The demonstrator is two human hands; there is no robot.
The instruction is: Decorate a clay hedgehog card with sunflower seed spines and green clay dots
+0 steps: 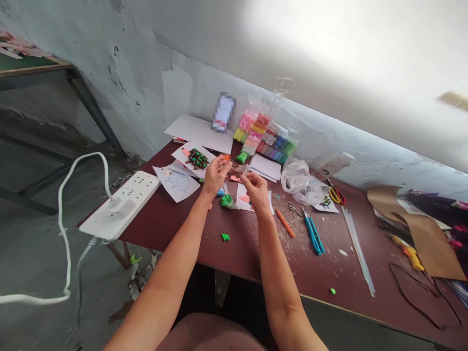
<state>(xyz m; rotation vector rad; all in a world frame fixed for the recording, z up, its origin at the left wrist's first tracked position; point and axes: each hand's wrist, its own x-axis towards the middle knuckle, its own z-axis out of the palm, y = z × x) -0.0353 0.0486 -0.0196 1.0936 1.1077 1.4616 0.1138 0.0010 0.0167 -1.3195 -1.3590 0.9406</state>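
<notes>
Left hand (216,176) on small orange clay lump (227,157)

From where I'm standing, the person is wearing a dusty-pink top (210,336) with dark clothing (199,297) showing just past it, and both forearms are showing bare down to the left hand (215,175) and right hand (256,190).

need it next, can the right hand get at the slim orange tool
Probably yes: the slim orange plastic tool lies on the maroon table top just beside the right hand and forearm, with only scattered shavings between, though that hand looks busy pinching something small.
</notes>
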